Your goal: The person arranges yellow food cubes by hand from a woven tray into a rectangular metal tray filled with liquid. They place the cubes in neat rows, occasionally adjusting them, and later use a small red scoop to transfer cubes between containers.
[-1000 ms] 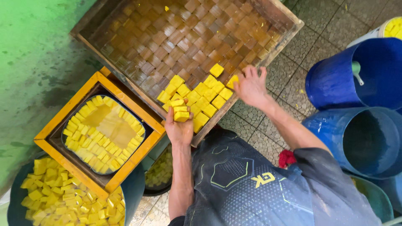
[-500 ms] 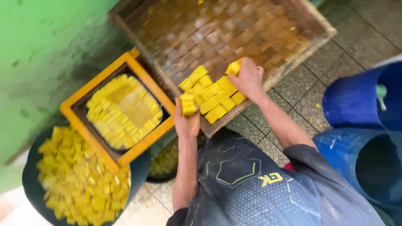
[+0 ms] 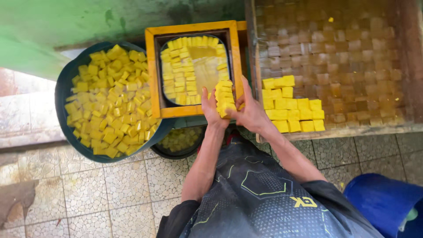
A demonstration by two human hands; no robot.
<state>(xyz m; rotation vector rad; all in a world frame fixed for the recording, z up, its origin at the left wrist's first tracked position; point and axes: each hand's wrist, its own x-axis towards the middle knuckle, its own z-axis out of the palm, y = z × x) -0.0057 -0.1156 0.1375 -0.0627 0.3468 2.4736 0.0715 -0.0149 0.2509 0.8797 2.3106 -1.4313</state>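
Note:
Both my hands press a stack of yellow cubes [image 3: 224, 98] between them at the near right corner of a yellow wooden frame [image 3: 153, 66]. My left hand [image 3: 210, 110] holds the stack's left side, my right hand [image 3: 251, 111] its right side. Inside the frame sits a dark pan [image 3: 196, 68] lined with yellow cubes around its edge. To the right, a group of yellow cubes [image 3: 291, 103] lies on the near left part of a woven bamboo tray [image 3: 352, 57].
A large dark tub [image 3: 61, 88] heaped with yellow cubes stands at the left. A smaller dark bowl [image 3: 178, 143] of cubes sits below the frame. A blue barrel [image 3: 383, 198] is at the lower right. Tiled floor lies beneath, with a green wall behind.
My hands gathered cubes from the woven tray into a stack and carried it left to the wooden frame. The view swung round, so tray and tub now lie differently.

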